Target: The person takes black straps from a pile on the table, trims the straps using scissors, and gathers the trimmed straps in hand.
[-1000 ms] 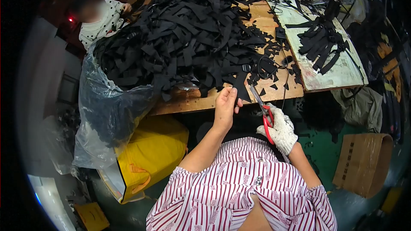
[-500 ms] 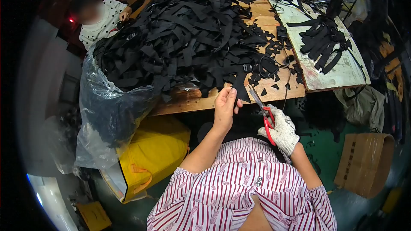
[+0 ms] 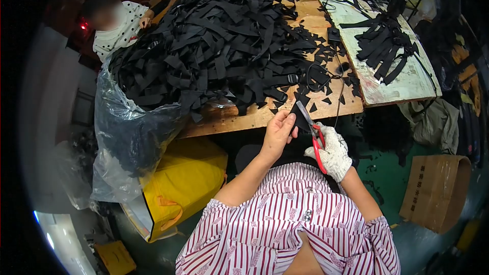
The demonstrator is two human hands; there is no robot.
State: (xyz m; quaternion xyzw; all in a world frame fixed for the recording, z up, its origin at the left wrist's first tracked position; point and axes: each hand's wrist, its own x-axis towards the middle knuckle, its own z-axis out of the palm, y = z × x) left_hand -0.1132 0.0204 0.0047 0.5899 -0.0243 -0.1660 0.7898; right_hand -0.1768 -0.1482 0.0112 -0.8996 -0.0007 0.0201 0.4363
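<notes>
Black flat fabric strip (image 3: 300, 124) is at the front edge of the brown wooden table (image 3: 239, 124), btwn the person's two hands. Bare L hand (image 3: 279, 131) has it: thumb and index pressed tog., pinching the strip's near end; other fingers curled under, partly hidden. R hand (image 3: 331, 154), in a white knit glove, is closed round the red-handled metal scissors (image 3: 318, 145), fingers wrapped on the grips, thumb out to the L. Blades point up and a bit L, right beside the strip; can't tell if they touch it.

Big heap of black fabric strips (image 3: 209, 53) covers most of the tabletop, w/ small black triangular scraps (image 3: 326, 53) scattered to its R. Thin black cord (image 3: 342, 91) runs nr the scraps. Clear plastic bag (image 3: 119, 127) hangs off the table's L end, yellow bag w/ orange handles (image 3: 186, 173) below. R of the table, a pale board (image 3: 410, 85) bears more black strips (image 3: 382, 48). Co-worker in a white dotted top (image 3: 119, 28) is at far L, behind the heap.
</notes>
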